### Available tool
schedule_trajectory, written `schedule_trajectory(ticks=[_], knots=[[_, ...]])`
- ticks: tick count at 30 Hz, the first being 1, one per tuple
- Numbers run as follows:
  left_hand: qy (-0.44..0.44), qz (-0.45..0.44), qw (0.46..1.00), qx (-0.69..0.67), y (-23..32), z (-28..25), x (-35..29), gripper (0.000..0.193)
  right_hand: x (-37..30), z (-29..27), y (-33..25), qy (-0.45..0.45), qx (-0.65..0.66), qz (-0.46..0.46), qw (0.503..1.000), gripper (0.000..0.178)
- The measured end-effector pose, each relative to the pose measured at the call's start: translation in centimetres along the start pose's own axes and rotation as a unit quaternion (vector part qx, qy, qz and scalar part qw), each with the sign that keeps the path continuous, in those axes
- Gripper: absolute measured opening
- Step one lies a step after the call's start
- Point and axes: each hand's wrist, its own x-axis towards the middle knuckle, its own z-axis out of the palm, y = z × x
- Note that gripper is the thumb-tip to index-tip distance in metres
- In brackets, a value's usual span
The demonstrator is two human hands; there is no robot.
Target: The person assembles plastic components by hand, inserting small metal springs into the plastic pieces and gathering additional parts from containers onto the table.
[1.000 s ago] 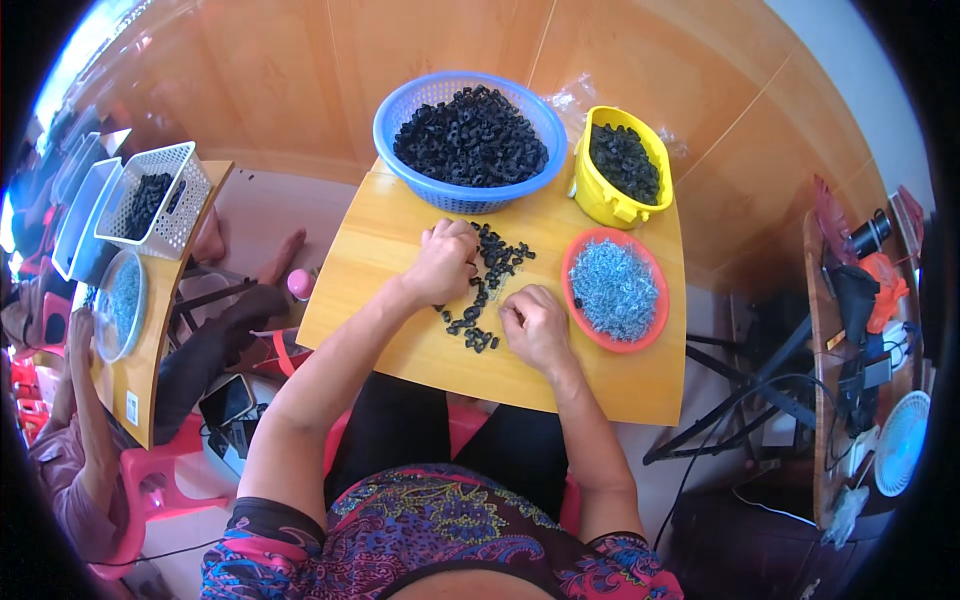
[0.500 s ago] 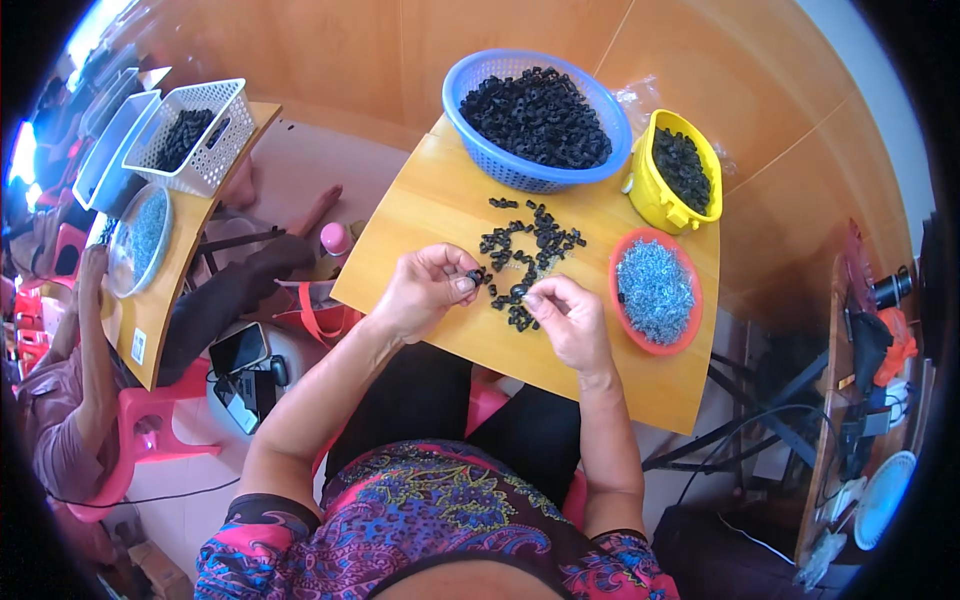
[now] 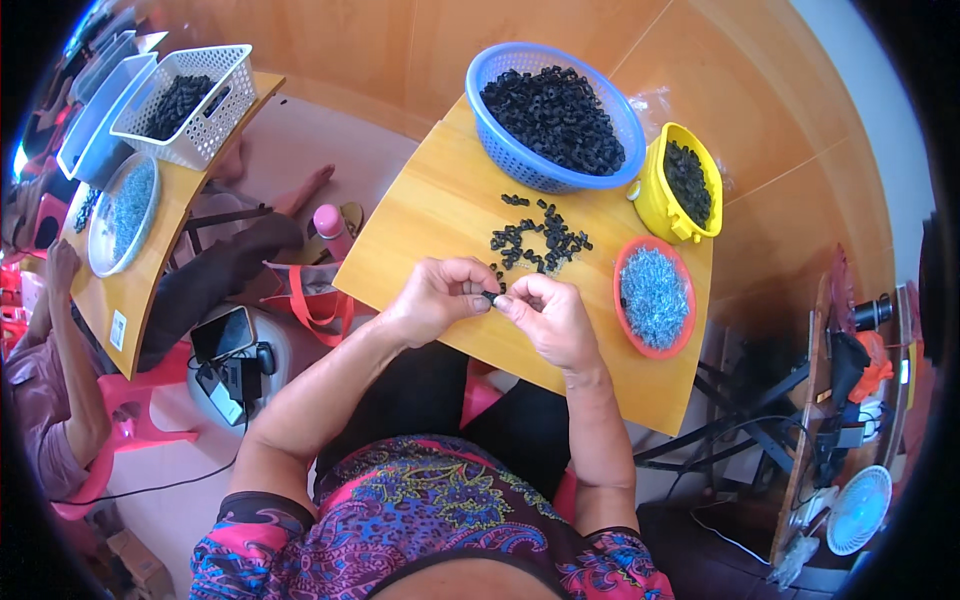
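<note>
Both of my hands meet above the near part of the yellow wooden table. Between thumb and finger, my left hand pinches a small black plastic part. My right hand is closed too, its thumb and forefinger pressed on the right end of that same part. Whether a smaller piece sits between the right fingertips is hidden. Just beyond the hands lies a loose scatter of similar black parts, a few of them close to my fingertips.
A blue basket heaped with black parts stands at the back, beside a yellow container of more. An orange-red dish holds small clear-bluish pieces. Leftward, another person sits at a second table bearing a white basket.
My right hand has moved left, off the scattered parts, to meet my left hand at the black part. My left hand has shifted slightly right. The view has tilted a little.
</note>
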Motion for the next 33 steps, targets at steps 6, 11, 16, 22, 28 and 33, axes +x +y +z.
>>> schedule_trajectory(ticks=[6,11,16,22,28,33], knots=[[0.045,-0.045,0.995,-0.081,0.2,-0.6,0.3,0.015,2.0,-1.0,0.9,0.057,-0.097,-0.049,0.992,0.014],[0.112,-0.064,0.961,-0.246,-0.9,-2.1,1.1,0.010,8.0,-3.7,3.3,0.193,-0.337,-0.141,0.911,0.009],[0.133,-0.059,0.957,-0.251,-0.6,-3.0,1.4,0.009,11.7,-3.3,5.3,0.150,-0.478,-0.083,0.861,0.012],[0.118,-0.056,0.952,-0.275,-0.6,-3.4,1.4,0.010,12.8,-2.8,6.0,0.128,-0.564,-0.053,0.814,0.007],[0.094,-0.076,0.943,-0.311,-0.4,-3.7,1.1,0.010,9.6,-1.4,3.4,0.159,-0.330,-0.094,0.926,0.003],[0.050,-0.112,0.946,-0.301,0.0,-3.0,1.0,0.009,4.7,-0.3,0.1,0.096,0.079,0.005,0.992,0.002]])
